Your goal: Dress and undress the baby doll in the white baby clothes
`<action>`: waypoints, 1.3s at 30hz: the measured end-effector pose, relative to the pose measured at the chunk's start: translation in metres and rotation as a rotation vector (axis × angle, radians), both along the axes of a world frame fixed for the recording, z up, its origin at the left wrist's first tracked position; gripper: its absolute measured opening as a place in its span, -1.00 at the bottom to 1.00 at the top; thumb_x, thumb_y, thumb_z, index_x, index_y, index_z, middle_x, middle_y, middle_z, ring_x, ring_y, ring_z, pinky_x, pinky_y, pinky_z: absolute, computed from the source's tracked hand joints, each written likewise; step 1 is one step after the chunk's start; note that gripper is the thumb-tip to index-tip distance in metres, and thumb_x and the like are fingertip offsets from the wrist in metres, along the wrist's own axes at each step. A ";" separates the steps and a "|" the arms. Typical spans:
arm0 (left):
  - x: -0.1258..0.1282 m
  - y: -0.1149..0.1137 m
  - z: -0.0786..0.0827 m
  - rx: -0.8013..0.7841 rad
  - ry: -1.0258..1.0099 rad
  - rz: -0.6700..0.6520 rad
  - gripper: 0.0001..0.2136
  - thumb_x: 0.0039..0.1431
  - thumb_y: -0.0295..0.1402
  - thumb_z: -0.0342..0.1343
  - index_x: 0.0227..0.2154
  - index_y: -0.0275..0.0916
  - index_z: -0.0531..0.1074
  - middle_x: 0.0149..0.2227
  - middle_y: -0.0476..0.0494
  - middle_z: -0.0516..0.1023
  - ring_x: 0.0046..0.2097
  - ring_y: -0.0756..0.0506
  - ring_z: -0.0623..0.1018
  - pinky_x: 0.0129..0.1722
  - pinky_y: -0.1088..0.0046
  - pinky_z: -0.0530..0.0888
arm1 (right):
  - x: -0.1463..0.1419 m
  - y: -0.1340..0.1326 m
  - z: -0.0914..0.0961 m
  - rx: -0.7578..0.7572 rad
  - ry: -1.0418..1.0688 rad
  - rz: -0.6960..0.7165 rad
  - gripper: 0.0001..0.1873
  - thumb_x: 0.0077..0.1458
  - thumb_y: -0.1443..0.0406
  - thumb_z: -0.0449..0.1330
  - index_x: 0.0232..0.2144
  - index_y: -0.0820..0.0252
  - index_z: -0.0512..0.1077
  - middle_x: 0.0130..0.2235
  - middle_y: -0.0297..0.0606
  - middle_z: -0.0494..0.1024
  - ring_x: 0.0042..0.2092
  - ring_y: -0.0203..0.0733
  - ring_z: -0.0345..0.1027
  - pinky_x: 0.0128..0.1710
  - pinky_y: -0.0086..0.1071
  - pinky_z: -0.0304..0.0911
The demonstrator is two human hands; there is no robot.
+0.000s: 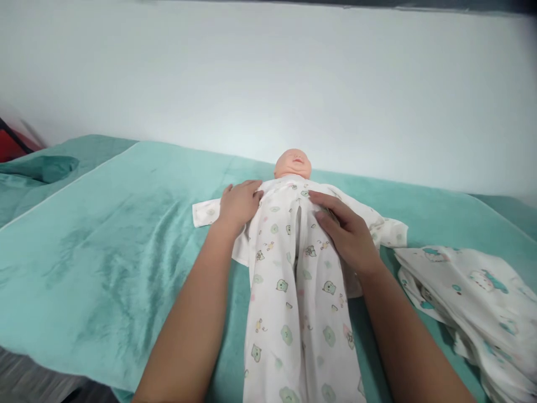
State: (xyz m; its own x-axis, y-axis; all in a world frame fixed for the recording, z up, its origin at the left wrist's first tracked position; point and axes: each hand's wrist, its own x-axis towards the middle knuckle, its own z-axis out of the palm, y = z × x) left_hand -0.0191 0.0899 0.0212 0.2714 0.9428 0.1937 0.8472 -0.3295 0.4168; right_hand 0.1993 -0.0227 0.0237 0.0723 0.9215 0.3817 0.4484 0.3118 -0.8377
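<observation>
A baby doll (293,162) lies on its back, head toward the wall, in a white printed top with the sleeve (206,212) spread to the left and another sleeve (392,232) to the right. White baby pants (302,313) with green animal prints lie lengthwise over its front, their legs running toward me. My left hand (241,202) rests at the upper left edge of the clothes, thumb and forefinger tips apart, other fingers partly hidden. My right hand (346,229) lies on the upper right of the pants with fingers stretched out. The doll's arms and legs are hidden.
A crumpled pile of white printed baby clothes (474,302) lies at the right. Beneath everything is a teal plush cover (104,240), with a white wall (210,78) behind it. Something red (10,146) shows at the far left, and grey floor (33,378) at the lower left.
</observation>
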 end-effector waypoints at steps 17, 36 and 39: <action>-0.013 0.002 0.000 -0.001 0.115 0.196 -0.78 0.13 -0.49 -0.01 -0.20 -0.21 0.47 -0.20 -0.30 0.62 -0.06 -0.31 0.59 -0.07 0.18 0.39 | -0.107 0.133 0.052 -0.260 -1.208 0.333 -0.82 0.11 0.26 0.19 -0.23 0.19 0.48 -0.08 -0.02 0.50 -0.29 -0.09 0.41 -0.42 -0.30 0.14; -0.024 -0.003 0.003 -0.026 -0.078 0.279 -0.65 0.26 -0.47 -0.15 0.00 -0.15 0.44 0.01 -0.23 0.57 0.03 -0.24 0.55 -0.08 0.27 0.42 | -0.014 0.107 0.091 -0.097 -1.182 0.111 -0.57 0.13 0.22 0.17 0.06 -0.11 0.47 0.00 -0.24 0.49 -0.14 -0.03 0.41 -0.26 -0.25 0.19; -0.024 0.002 -0.003 -0.095 -0.138 0.318 -0.61 0.23 -0.48 -0.11 0.03 -0.11 0.44 0.01 -0.18 0.59 0.03 -0.23 0.55 -0.08 0.28 0.42 | -0.011 0.101 0.092 -0.121 -1.165 0.084 -0.56 0.15 0.21 0.13 0.10 -0.11 0.44 0.05 -0.24 0.46 -0.11 -0.03 0.41 -0.25 -0.25 0.24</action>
